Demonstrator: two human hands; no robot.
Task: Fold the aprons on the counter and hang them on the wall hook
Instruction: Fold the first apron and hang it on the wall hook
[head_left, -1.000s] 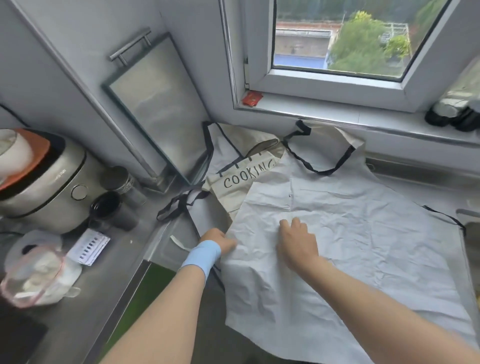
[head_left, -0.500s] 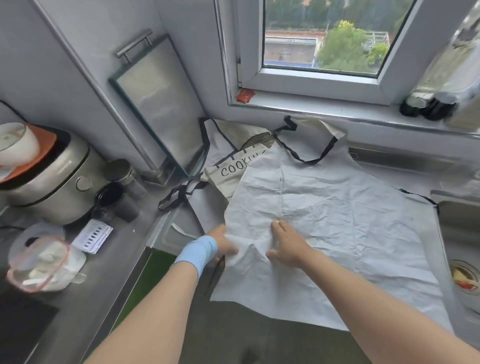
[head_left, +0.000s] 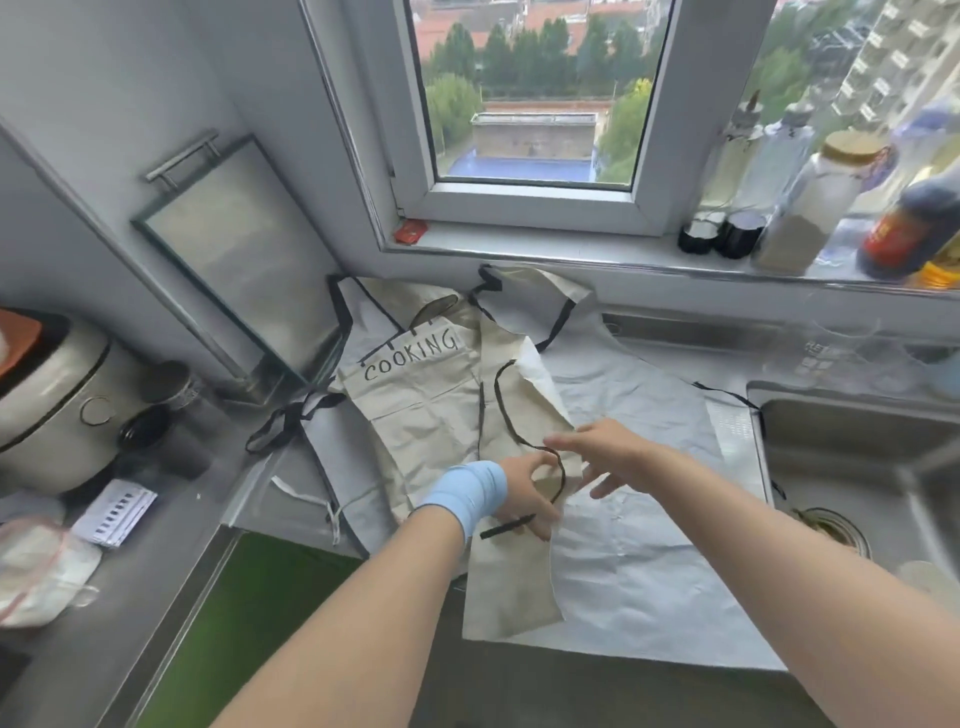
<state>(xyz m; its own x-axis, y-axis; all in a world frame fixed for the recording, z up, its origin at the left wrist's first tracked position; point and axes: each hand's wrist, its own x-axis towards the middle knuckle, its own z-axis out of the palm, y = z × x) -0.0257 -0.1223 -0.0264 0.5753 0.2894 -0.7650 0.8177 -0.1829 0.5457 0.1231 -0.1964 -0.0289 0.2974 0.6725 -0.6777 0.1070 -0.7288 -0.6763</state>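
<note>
On the brushed steel counter under the window, two aprons overlap. The left one is cream canvas, the COOKING apron, with black block letters and black trim, lying pretty flat. The bigger one, the white apron, is spread toward the sink and looks papery and crinkled all over. A long cream strip is folded over along its left edge, with a thin black cord looping across it. Left hand, soft blue wristband on it, has thumb and fingers curled in a pinch on that strip, and a stub of cord pokes out underneath. Right hand is over the same fold, fingers spread and a bit blurred, can't tell if it touches the cloth. Rounded rice cooker far left, flat metal tray leaning on the wall
</note>
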